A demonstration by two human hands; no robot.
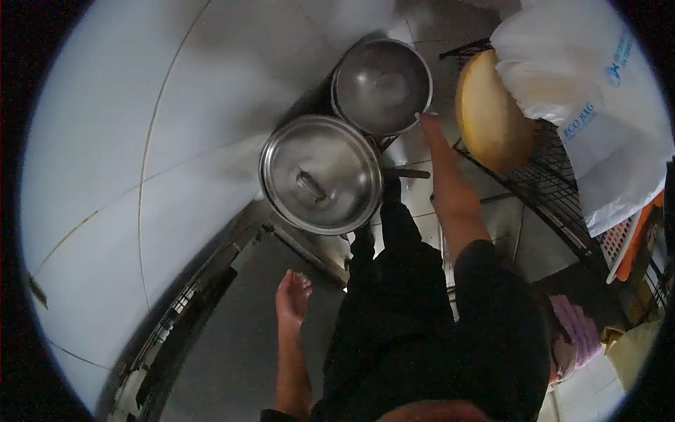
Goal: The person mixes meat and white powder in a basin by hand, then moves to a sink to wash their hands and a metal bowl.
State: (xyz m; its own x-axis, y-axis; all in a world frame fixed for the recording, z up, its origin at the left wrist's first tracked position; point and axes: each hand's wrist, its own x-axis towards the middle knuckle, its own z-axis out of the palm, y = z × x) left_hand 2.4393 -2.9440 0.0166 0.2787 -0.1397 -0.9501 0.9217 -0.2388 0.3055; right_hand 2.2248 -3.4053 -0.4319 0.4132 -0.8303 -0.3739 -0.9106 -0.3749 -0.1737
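Where rnd metal pot (380,91) curves, R hand (429,124) touches.

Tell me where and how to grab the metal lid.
Grip the raised handle at the centre of the lid, coming from above with fingers across its length. It is narrow and elongated and stands up from the broad, smooth top, so it should give the surest hold.

On the black wire shelf (559,184) I see a large yellow oblong fruit (492,116) touching a white printed plastic bag (612,141). I can't tell what carries the lidded silver metal pot (344,158) or round grey metal pot (373,84).
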